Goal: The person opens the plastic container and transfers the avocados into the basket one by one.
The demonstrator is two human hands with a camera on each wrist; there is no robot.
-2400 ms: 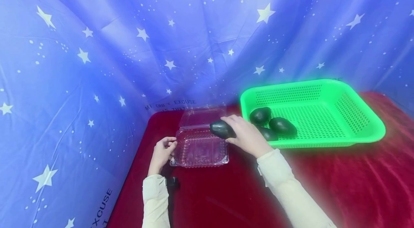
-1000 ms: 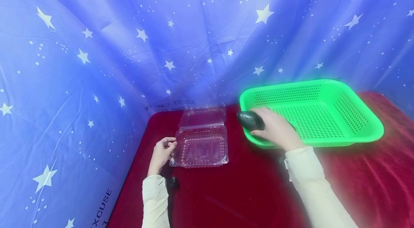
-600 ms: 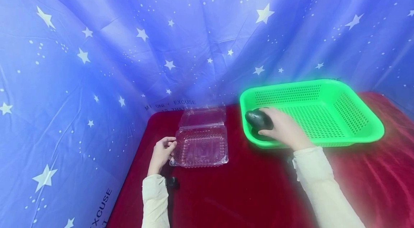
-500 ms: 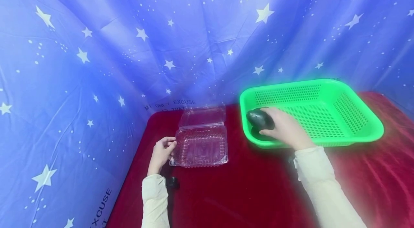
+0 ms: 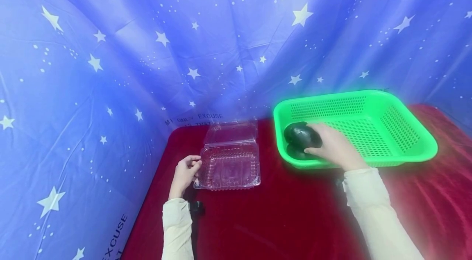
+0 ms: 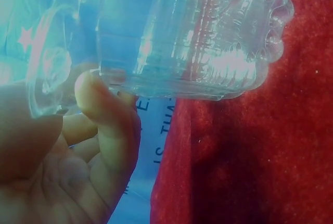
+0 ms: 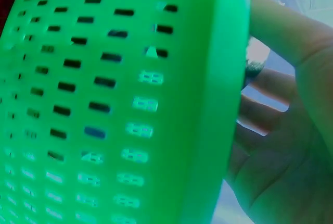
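Note:
My left hand (image 5: 185,174) pinches the left rim of a clear plastic clamshell container (image 5: 232,172), whose lid (image 5: 231,133) lies folded back. In the left wrist view, the thumb and fingers (image 6: 106,109) are at the rim of the container (image 6: 208,41). My right hand (image 5: 337,147) holds a dark, glossy avocado (image 5: 307,137) at the left end of the green basket (image 5: 400,151). Other avocados (image 5: 295,152) lie beneath and beside it, partly hidden. In the right wrist view, the basket wall (image 7: 109,94) hides most of what the right hand (image 7: 281,130) grips.
Both containers stand on a red cloth-covered table (image 5: 273,215). A blue star-printed curtain (image 5: 228,38) hangs behind and to the left. The basket is right of the clamshell, with a gap between them.
My right hand has carried the avocado from above the clamshell rightward to the basket, moving down over the other avocados there. The left hand has stayed at the clamshell's rim.

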